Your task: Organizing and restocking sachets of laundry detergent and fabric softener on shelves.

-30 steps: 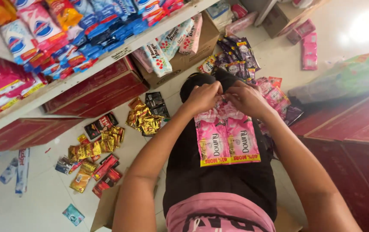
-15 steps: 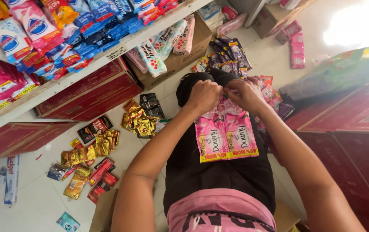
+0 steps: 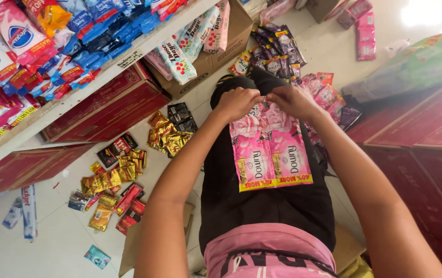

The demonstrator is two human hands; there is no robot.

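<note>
Near the centre of the frame, slightly above the middle, the left hand (image 3: 237,103) and the right hand (image 3: 294,100) sit close together, each with its fingers pinched shut on the top edge of a joined pair of pink sachets (image 3: 271,154). The sachets hang down from the hands and lie flat over the person's black-clad lap (image 3: 262,206), side by side, with a yellow band along their lower edge. A pink garment hem (image 3: 270,252) shows at the bottom centre. On the white tiled floor (image 3: 66,237) to the left of the lap lie scattered gold sachets (image 3: 167,136) and, further toward the lower left, a mix of gold, red and black sachets (image 3: 113,190). In the upper left a shelf (image 3: 77,95) carries blue, red and white packets (image 3: 51,36), with dark red cartons (image 3: 102,108) beneath it. A brown cardboard box (image 3: 221,44) stands at the upper centre with floral packets hanging over it. Purple sachets (image 3: 275,54) lie just beyond the hands, and more pink sachets (image 3: 329,95) lie just right of the right hand.
</note>
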